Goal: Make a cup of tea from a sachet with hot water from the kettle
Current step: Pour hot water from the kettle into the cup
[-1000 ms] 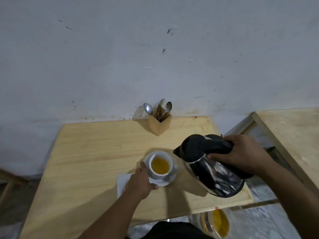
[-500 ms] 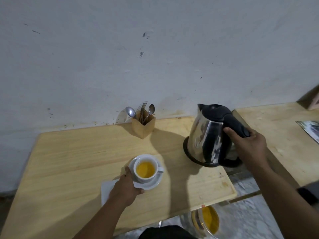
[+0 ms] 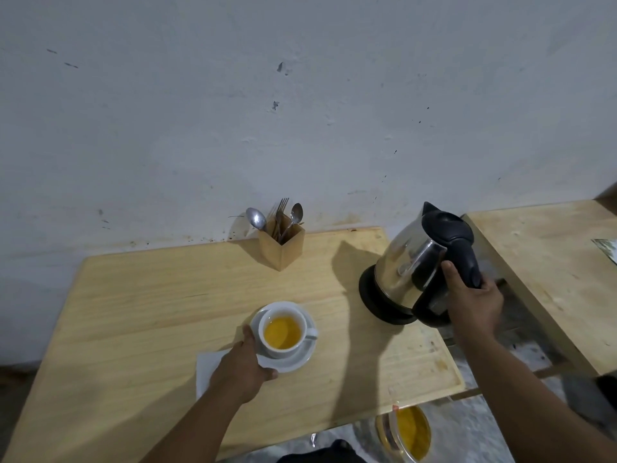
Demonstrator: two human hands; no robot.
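Nearest the table's front edge, a white paper napkin (image 3: pixel 208 365) lies flat, partly under the left hand (image 3: pixel 245 365). That hand curls around the near-left rim of a round white saucer (image 3: pixel 302 357), thumb on top and fingers underneath. On the saucer stands a white ceramic cup (image 3: pixel 283 332), its small handle pointing right, filled almost to the brim with clear amber-yellow tea. Cup and saucer sit near the middle of the pale wooden table (image 3: pixel 150 302).

Toward the table's right edge, the right hand (image 3: pixel 475 300) wraps closed around the black handle of a shiny steel kettle with a black lid (image 3: pixel 420 265). The kettle is tilted, spout away, its bottom touching a round black base (image 3: pixel 377 300).

At the far edge, against the wall, a square wooden holder (image 3: pixel 282 243) carries two spoons and a fork.
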